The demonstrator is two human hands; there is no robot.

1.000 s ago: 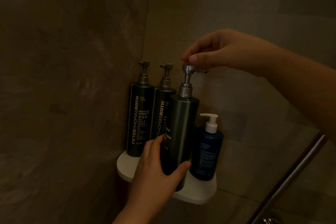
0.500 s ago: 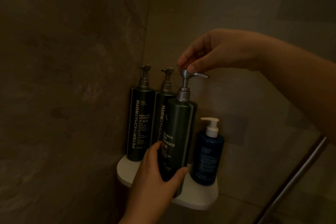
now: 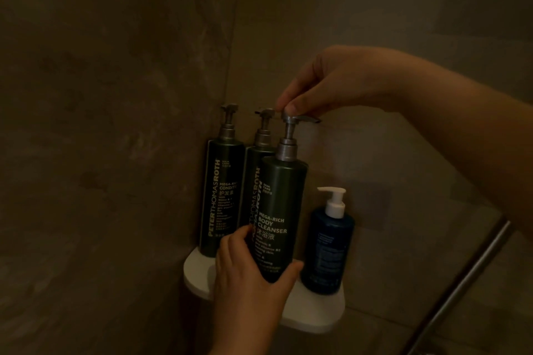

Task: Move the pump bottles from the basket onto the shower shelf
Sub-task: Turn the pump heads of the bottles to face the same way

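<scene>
Cleanser bottle (image 3: 284, 199) has turned label-forward; left hand (image 3: 251, 282) grips its base; right hand (image 3: 331, 83) pinches its pump (image 3: 289, 119).

shelf (image 3: 314, 318) front bare, blue bottle (image 3: 328, 253) crowding right, walls (image 3: 115, 95) behind

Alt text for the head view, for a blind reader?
A person holds a dark green body cleanser bottle at a white corner shelf: left hand gripping its lower body, right hand pinching its pump head. A conditioner bottle and another dark bottle stand behind it, a smaller blue bottle beside it.
</scene>
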